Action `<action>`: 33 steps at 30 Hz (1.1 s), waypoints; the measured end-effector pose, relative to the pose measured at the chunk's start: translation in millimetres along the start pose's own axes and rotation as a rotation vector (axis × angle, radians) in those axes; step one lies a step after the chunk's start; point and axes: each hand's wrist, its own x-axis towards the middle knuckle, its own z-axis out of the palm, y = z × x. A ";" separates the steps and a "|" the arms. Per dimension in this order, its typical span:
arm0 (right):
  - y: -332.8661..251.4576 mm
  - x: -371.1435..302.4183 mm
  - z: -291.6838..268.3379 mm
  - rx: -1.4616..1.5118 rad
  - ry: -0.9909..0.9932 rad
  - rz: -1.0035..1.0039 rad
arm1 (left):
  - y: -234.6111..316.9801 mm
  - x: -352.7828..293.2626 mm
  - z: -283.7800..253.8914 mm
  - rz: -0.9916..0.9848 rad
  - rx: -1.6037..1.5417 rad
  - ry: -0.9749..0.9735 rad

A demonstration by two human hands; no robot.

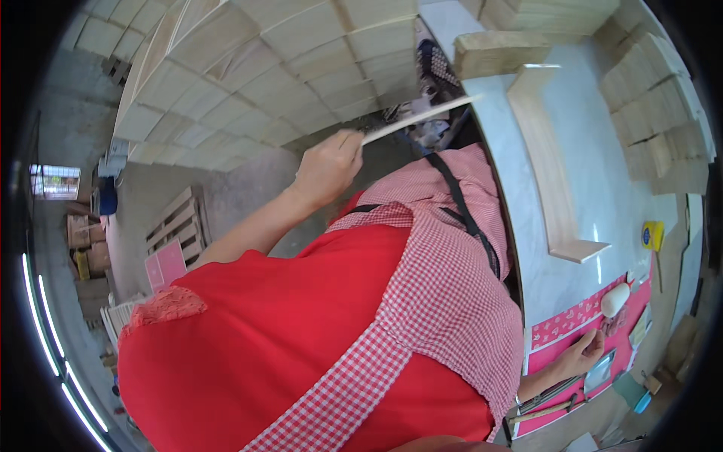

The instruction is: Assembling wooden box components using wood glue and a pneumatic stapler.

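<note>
Pointing lengthwise from left hand point(329, 167) toward the white tabletop point(584, 143), pale strip point(422, 117)

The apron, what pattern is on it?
The apron has small red-and-white checks, seen best in the head view.

1. Left hand point(329, 169): left of the table point(550, 297), apart from it, fingers point(349, 147) closed in a grip.
2. Left forearm point(252, 226): bare, slanting up toward the table.
3. Right hand point(584, 353): over the table's lower end, fingers partly curled.
</note>
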 end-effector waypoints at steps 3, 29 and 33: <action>-5.8 4.7 9.4 0.002 -0.045 -0.041 | -62.7 -85.6 33.6 -0.542 0.110 -0.457; -42.9 0.1 33.0 -0.009 -0.132 -0.046 | -144.1 -155.0 138.7 -0.348 0.093 -1.410; -40.2 -4.1 36.0 0.017 -0.079 0.030 | -173.3 -128.4 119.9 -0.406 0.499 -1.277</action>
